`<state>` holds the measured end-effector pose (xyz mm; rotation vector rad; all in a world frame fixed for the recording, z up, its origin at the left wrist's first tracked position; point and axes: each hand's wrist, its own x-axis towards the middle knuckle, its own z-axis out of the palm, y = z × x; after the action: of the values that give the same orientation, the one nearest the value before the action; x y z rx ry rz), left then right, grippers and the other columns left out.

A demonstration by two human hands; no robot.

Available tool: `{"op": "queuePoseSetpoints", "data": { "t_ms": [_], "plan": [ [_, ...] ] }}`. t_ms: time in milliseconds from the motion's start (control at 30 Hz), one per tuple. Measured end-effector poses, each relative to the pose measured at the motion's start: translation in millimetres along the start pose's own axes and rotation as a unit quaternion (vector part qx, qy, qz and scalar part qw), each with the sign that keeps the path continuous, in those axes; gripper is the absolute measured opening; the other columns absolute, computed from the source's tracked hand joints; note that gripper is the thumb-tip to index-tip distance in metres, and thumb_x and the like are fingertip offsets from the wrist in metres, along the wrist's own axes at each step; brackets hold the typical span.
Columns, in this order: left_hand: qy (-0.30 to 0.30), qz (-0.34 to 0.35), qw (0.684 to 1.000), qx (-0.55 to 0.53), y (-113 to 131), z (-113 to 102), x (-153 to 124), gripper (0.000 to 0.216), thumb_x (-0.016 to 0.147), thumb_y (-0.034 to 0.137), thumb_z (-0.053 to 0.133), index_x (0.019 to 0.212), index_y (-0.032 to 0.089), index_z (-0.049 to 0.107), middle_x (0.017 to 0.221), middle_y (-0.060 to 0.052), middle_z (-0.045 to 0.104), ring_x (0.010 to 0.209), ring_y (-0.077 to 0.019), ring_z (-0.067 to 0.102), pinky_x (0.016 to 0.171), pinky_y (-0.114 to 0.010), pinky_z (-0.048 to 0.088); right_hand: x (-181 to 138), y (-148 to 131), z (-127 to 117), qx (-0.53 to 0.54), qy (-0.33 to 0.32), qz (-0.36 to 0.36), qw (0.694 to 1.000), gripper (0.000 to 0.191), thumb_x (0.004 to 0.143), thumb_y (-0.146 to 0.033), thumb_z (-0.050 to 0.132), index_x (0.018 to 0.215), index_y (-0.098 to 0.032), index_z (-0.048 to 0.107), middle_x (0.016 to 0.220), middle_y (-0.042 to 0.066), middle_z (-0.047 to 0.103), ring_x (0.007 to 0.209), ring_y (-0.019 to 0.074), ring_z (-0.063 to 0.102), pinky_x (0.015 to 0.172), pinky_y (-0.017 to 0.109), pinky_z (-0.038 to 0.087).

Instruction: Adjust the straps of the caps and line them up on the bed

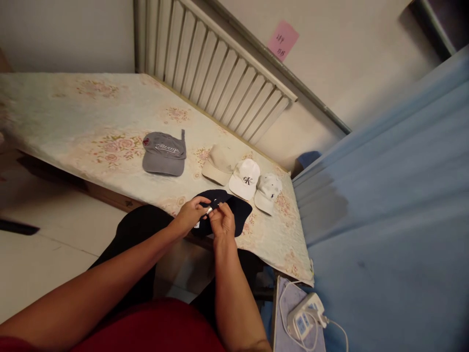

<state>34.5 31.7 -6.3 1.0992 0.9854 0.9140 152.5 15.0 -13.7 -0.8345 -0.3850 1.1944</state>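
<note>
A dark navy baseball cap (pixel 240 215) lies at the near edge of the table, with both of my hands over its back strap. My left hand (pixel 191 214) pinches the strap beside a small shiny metal buckle (pixel 209 210). Against it from the right, my right hand (pixel 223 220) grips the strap with its fingertips. Just beyond the navy cap stand a beige cap (pixel 219 164), a white cap with black CK letters (pixel 245 178) and a white cap with a small dark logo (pixel 268 192). Farther left sits a grey cap (pixel 164 152) with white script.
A floral cloth (pixel 142 102) covers the table. Behind it a white radiator (pixel 220 68) runs along the wall, below a pink note (pixel 283 40). Blue curtains (pixel 395 205) hang at the right. A white power strip (pixel 306 318) with cables lies at the lower right.
</note>
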Motion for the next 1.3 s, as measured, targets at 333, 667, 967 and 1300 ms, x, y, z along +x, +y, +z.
{"op": "queuePoseSetpoints", "data": {
  "t_ms": [333,667,967,1300],
  "plan": [
    [-0.024,-0.026,0.997,-0.07,-1.4,-4.2,-2.6,0.032,0.062,0.026,0.066,0.092,0.017,0.06,0.055,0.006,0.056,0.05,-0.0112,0.052,0.051,-0.022,0.036,-5.3,-4.5,-1.2,0.018,-0.094,0.023,0.995,0.017,0.069,-0.01,0.056,0.081,-0.022,0.058,0.086,-0.001,0.068,0.088,0.0148,0.065,0.093,0.038,0.049],
    [-0.058,-0.073,0.986,-0.137,-4.2,-14.8,-3.7,0.035,0.062,0.025,0.07,0.094,0.016,0.059,0.063,0.004,0.06,0.051,-0.0105,0.057,0.052,-0.022,0.041,-3.5,-3.9,-12.5,-0.062,-0.106,0.035,0.992,0.03,0.065,-0.013,0.069,0.093,-0.021,0.062,0.096,0.0,0.069,0.092,0.0152,0.065,0.09,0.035,0.053],
    [-0.059,-0.111,0.989,-0.075,7.9,-16.1,-12.7,0.04,0.068,0.02,0.061,0.107,0.013,0.059,0.068,-0.004,0.069,0.068,-0.0196,0.068,0.063,-0.028,0.048,-0.6,1.4,-16.8,-0.078,-0.074,0.025,0.994,0.029,0.065,-0.013,0.067,0.092,-0.021,0.063,0.087,-0.002,0.068,0.079,0.0118,0.064,0.076,0.027,0.055],
    [0.023,0.183,0.928,0.322,10.8,-24.6,-13.9,0.02,0.077,0.022,0.053,0.089,0.023,0.068,0.08,-0.004,0.067,0.077,-0.0221,0.061,0.074,-0.03,0.042,-5.5,-0.5,-11.2,-0.073,-0.109,0.033,0.991,0.033,0.064,-0.015,0.068,0.096,-0.02,0.064,0.092,0.001,0.069,0.084,0.0148,0.065,0.078,0.03,0.055]
  ]
}}
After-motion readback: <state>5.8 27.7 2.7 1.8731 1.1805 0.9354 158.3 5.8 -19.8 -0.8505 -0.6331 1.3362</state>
